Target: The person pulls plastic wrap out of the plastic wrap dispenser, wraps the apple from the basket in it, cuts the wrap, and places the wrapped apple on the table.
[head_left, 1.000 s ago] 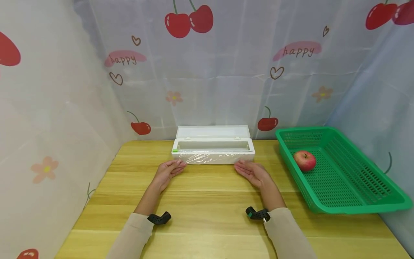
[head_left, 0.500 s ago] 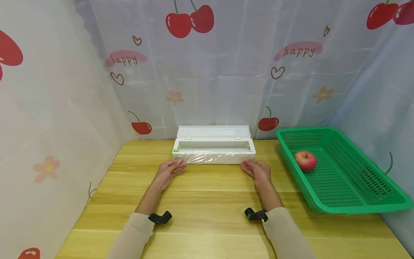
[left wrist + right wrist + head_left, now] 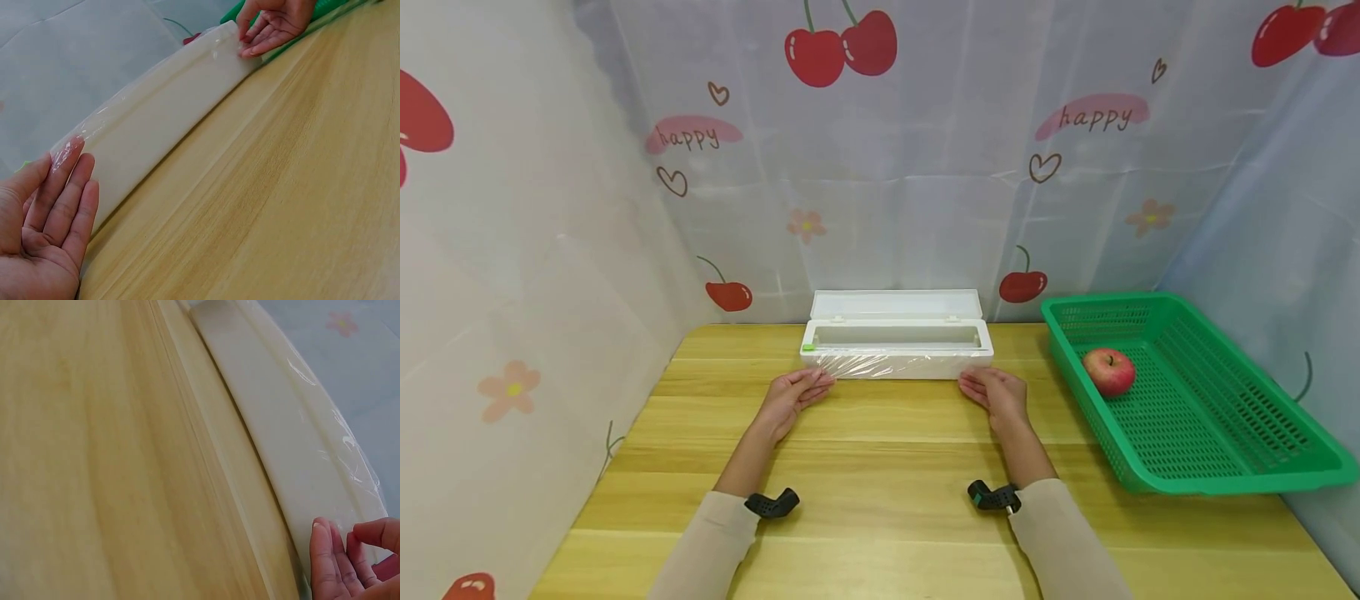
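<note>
A white cling film dispenser box [image 3: 898,326] stands at the table's back edge with its lid [image 3: 895,305] raised. Clear cling film [image 3: 880,365] hangs over its front face, wrinkled and shiny. At the film's left end, my left hand [image 3: 786,400] pinches the film between thumb and index finger; the left wrist view shows film over the index fingertip [image 3: 74,144]. My right hand [image 3: 1002,393] pinches the film's right end, its thumb and index finger together in the right wrist view [image 3: 356,565]. A small green slider [image 3: 808,347] sits at the box's left end.
On the right of the wooden table [image 3: 880,467] stands a green perforated plastic basket [image 3: 1138,479] holding one red apple [image 3: 1108,372]. A printed curtain [image 3: 910,233] surrounds the table at the back and sides.
My right hand has moved a little to the right along the film's lower edge, and its fingers have closed at the right end. The left hand and the box have stayed in place.
</note>
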Action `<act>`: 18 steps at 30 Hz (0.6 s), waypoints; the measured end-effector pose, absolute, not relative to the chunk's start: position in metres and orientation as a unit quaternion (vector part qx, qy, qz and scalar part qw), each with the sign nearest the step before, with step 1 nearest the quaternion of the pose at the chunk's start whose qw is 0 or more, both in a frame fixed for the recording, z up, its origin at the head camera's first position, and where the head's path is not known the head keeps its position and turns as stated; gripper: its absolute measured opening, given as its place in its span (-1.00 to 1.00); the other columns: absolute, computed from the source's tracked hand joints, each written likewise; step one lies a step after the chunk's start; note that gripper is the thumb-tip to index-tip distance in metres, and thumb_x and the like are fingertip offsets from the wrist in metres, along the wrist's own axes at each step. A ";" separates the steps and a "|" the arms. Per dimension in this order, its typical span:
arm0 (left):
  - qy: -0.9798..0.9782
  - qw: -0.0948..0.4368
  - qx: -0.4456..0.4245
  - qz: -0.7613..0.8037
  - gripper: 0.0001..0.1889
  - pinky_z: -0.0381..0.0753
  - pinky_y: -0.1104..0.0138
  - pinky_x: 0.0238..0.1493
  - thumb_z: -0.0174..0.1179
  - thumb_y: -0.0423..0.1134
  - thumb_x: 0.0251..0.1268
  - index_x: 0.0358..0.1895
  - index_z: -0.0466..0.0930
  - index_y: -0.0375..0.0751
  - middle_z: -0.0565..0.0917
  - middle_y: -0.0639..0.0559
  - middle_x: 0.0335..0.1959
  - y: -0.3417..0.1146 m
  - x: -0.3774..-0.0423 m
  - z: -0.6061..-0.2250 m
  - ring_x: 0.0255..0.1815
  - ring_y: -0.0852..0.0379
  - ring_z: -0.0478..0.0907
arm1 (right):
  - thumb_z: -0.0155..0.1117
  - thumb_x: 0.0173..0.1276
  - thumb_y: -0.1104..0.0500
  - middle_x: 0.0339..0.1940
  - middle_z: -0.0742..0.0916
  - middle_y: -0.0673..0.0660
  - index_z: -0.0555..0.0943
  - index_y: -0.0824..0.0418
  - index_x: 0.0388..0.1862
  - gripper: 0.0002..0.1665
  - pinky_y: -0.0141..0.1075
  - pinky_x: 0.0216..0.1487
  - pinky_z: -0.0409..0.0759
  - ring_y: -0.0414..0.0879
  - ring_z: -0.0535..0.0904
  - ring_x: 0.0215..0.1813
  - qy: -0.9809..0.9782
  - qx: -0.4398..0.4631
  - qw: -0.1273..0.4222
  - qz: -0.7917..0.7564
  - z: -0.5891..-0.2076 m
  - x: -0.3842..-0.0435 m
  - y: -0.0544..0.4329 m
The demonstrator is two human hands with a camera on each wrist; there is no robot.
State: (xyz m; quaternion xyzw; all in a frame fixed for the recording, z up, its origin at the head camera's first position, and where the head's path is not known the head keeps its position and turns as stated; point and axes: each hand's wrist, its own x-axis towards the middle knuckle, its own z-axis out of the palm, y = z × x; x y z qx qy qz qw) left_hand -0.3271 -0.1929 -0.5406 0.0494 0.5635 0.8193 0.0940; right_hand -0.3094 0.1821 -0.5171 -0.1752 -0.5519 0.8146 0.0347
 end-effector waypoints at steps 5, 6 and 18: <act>0.564 0.093 0.051 0.819 -0.81 0.66 0.19 0.13 0.08 -0.38 0.55 -0.01 0.68 -0.34 0.81 -0.06 -0.16 -0.193 -0.326 -0.541 -0.06 0.09 0.76 | 0.25 0.42 0.40 -0.37 0.81 0.19 0.58 0.59 0.02 -0.72 -0.21 -0.07 0.75 -0.04 0.79 -0.27 -0.534 -0.171 0.026 0.828 -0.515 -0.309 0.186; 0.565 0.093 0.053 0.818 -0.80 0.65 0.19 0.13 0.08 -0.38 0.56 0.01 0.68 -0.35 0.81 -0.06 -0.16 -0.194 -0.326 -0.541 -0.05 0.09 0.76 | 0.24 0.43 0.39 -0.37 0.81 0.18 0.58 0.59 0.02 -0.73 -0.21 -0.06 0.75 -0.05 0.79 -0.26 -0.532 -0.169 0.023 0.829 -0.514 -0.308 0.187; 0.573 0.099 0.052 0.812 -0.78 0.64 0.18 0.16 0.11 -0.32 0.56 0.05 0.65 -0.37 0.81 -0.04 -0.15 -0.195 -0.327 -0.541 -0.02 0.10 0.75 | 0.10 0.57 0.33 -0.23 0.82 0.21 0.67 0.43 -0.11 -0.78 -0.13 0.14 0.66 0.04 0.78 -0.07 -0.459 -0.115 -0.026 0.881 -0.510 -0.306 0.196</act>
